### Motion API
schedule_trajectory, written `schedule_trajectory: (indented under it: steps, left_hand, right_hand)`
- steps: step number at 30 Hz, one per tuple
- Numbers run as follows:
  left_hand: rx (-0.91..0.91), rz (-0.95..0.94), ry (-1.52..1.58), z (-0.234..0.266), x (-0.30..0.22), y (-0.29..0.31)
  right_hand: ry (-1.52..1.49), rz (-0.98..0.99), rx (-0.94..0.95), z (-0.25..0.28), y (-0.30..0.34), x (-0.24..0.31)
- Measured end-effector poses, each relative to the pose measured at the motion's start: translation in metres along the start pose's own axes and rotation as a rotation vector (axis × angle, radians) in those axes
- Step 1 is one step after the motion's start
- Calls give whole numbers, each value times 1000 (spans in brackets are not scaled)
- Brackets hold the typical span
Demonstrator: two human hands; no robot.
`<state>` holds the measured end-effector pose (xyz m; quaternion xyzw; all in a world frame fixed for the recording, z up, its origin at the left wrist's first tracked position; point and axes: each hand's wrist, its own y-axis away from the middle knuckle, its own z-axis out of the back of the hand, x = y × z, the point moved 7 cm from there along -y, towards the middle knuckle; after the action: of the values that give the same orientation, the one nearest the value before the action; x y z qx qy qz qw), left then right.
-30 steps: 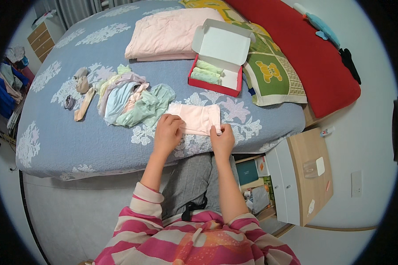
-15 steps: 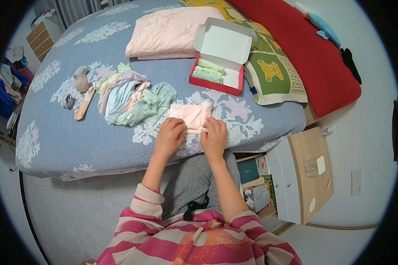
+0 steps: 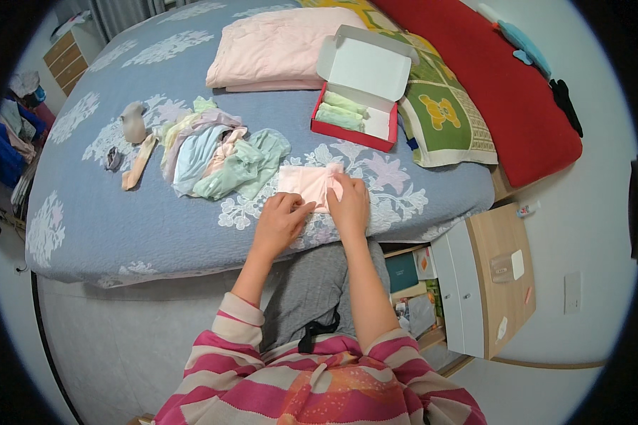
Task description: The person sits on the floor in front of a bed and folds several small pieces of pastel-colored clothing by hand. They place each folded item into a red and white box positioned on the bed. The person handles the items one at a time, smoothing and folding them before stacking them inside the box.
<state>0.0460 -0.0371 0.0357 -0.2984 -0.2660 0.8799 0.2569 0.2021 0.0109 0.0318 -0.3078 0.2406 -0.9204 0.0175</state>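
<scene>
A pale pink garment (image 3: pixel 308 182), folded into a small flat rectangle, lies on the bed in front of me. At its near left edge, my left hand (image 3: pixel 282 219) rests with the fingers apart, thumb and fingertips touching the cloth. My right hand (image 3: pixel 350 205) pinches the right side of the garment and turns that edge inward; the fingertips partly cover the fold. Just left of it is a loose heap of thin pastel clothes (image 3: pixel 209 159) in green, blue, lilac and yellow.
An open red box (image 3: pixel 354 137) with a white lid holds rolled pale green cloths (image 3: pixel 342 113). Behind lies a folded pink quilt (image 3: pixel 276 53). A grey rolled item (image 3: pixel 132 122), a tan sock-like piece (image 3: pixel 140 163) and a small dark bundle (image 3: pixel 113 159) lie left. A wooden-topped cabinet (image 3: pixel 503 283) stands right.
My right hand has moved up from the garment's near right corner along its right side, drawing that edge inward. My left hand has loosened and shifted slightly right. The view has shifted a little.
</scene>
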Motion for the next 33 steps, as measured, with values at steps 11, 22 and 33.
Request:
schedule_trajectory:
  steps: [11,22,33]
  left_hand:
    - [-53,-75,-48,0,-7,3]
    - [-179,-93,83,8,-3,21]
    - [-194,-43,101,11,-1,21]
  right_hand:
    - [136,88,79,-21,-10,32]
    - [-15,306,4,-29,11,62]
    - [9,134,67,-36,2,46]
